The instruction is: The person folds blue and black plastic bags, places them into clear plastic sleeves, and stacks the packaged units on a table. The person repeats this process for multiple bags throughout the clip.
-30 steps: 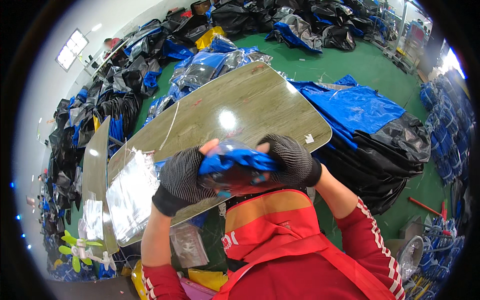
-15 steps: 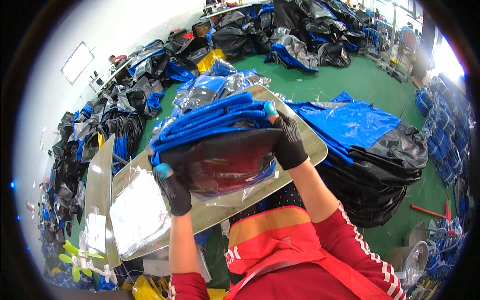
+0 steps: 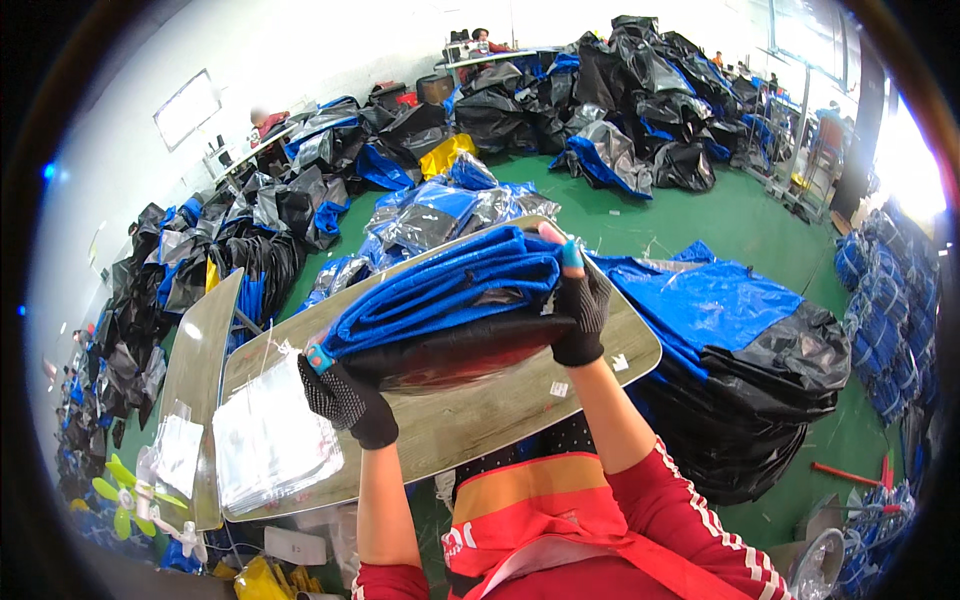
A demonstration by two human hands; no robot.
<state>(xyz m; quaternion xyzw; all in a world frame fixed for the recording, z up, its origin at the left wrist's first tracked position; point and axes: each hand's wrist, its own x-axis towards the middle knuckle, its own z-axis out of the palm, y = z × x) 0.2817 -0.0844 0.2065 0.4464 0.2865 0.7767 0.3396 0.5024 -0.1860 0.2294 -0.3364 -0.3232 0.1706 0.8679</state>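
Note:
Both my hands hold a folded blue-and-black tarpaulin bundle (image 3: 450, 290) by its two ends, tilted above the wood-grain table (image 3: 490, 425). Its blue folded layers face up and away, and the glossy black side is toward me. My left hand (image 3: 350, 395), in a dark dotted glove with blue tape at a fingertip, is closed on the left end. On the right end, my right hand (image 3: 583, 315) grips with its thumb on top, gloved and taped likewise. The fingers under the bundle are hidden. Flat clear plastic bags (image 3: 278, 435) lie on the table next to my left hand.
Plastic-wrapped bundles (image 3: 425, 220) are heaped beyond the table. A large blue-and-black tarpaulin pile (image 3: 750, 400) stands right. More heaps (image 3: 640, 120) line the back, where people sit at sewing machines. A small green fan (image 3: 130, 495) is at lower left.
The bundle has tipped up so its blue folds show more and its black front less. My left hand has turned under its end. The view has shifted, showing more of the far room.

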